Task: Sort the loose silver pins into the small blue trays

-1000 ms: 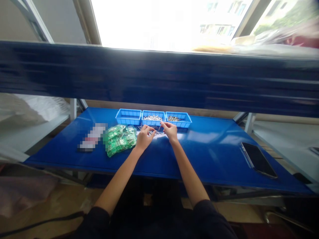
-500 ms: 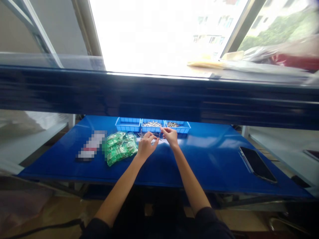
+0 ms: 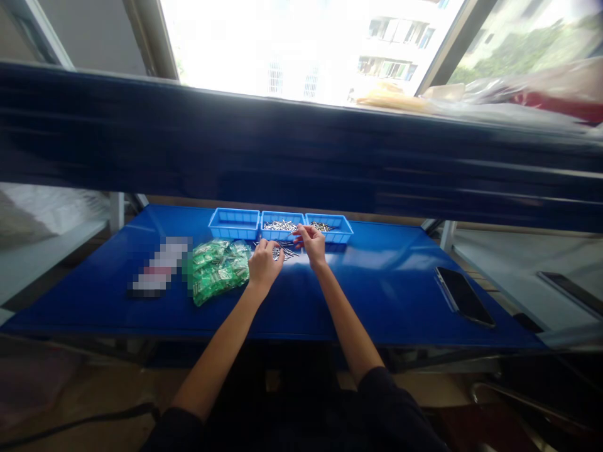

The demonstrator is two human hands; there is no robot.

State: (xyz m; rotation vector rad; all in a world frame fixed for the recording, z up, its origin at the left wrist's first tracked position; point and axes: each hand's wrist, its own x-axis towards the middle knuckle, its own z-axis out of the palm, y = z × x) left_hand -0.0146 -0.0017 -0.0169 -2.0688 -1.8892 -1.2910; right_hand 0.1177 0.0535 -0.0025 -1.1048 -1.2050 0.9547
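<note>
Work stage, judged from how things lie: partway. Metal pins or screws, too small to name, lie in 2 of the 3 blue bins: silvery pieces (image 3: 279,225) in the middle bin (image 3: 277,236), darker, brassy-looking pieces (image 3: 320,226) in the right bin (image 3: 339,239). None made out in the left bin (image 3: 233,233). Left to handle: a loose pile (image 3: 289,252) on the blue counter (image 3: 377,295), just in front of the middle bin.

Hands: 2. Left hand (image 3: 266,263) curled over the loose pile, thumb and fingers a narrow gap apart; cannot tell if it grips a piece. Right hand (image 3: 312,246) near the front of the middle and right bins, thumb and fingertips drawn close; cannot tell if anything is between them.

Count: 3 bins in a row; 1 loose pile, pieces too many and too fine to number; 1 heap of green packets (image 3: 217,273) beside the left hand, overlapping, no sure count; 1 pixelated item (image 3: 160,267) farther left; 1 phone (image 3: 464,296) on the counter's right side.
</note>
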